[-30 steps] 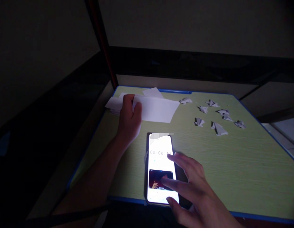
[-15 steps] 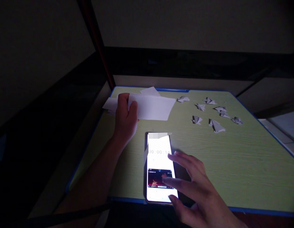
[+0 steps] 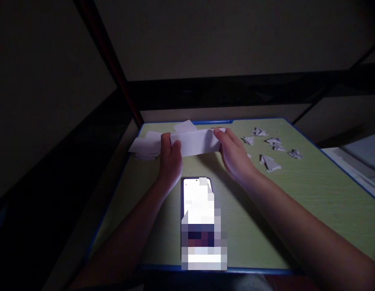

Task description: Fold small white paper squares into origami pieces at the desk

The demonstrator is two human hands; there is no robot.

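In the centre of the frame we held a thin, white rectangle of paper [image 3: 198,143] up over the pale green, blue-edged table [image 3: 242,234]. Our left hand [image 3: 171,158] pinched its left end between thumb and fingers; our right hand [image 3: 235,157] pinched the other end, thumb near the upper corner. A bright-screened, dark-rimmed phone [image 3: 194,194] lay at the lower centre, a stack of white paper sheets [image 3: 147,146] at the left, and small, folded white paper pieces [image 3: 270,163] right of the right hand, one partly hidden by it. We judged that an uneven pull could skew or wrinkle the rectangle, since only its ends were gripped, and that the corner might slip from the right thumb. A sideways swing of the right hand could have scattered the nearest pieces.
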